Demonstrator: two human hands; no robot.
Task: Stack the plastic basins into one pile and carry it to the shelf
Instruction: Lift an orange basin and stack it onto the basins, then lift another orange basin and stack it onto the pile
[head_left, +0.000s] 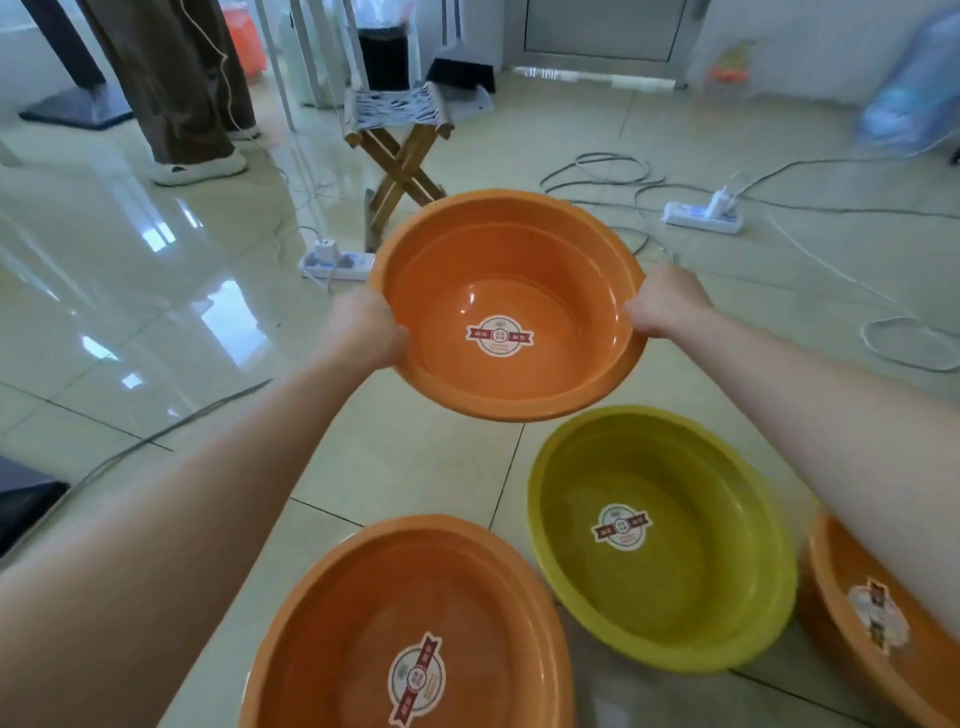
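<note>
While the glossy tiled floor (156, 291) carries everything else, one orange basin (511, 291) is held up above it between two outstretched bare arms, mouth up and tilted a little toward the camera, with a round label stuck to its bottom. Three more basins sit on the floor nearer the camera: a second orange basin (363, 623) at the bottom edge of view, a yellow-green basin (670, 597) just to its right with their rims close or touching, and a third orange basin (852, 644) at the bottom right corner, partly hidden behind the right forearm. Each of these also shows a label inside.

Farther back on the floor stands a folding wooden stool (397, 140) with a striped seat, partly hidden behind the lifted basin's far rim. Beyond it to the left are the trouser legs and pale slippers of another person (192, 104). Loose grey cables loop across the tiles to a white power strip (701, 215) on the right and another power strip (337, 262) on the left.

Left hand (366, 332) is closed on the lifted basin's left rim, fingers curled around the edge. Right hand (667, 304) is clenched on the opposite rim in the same way.
</note>
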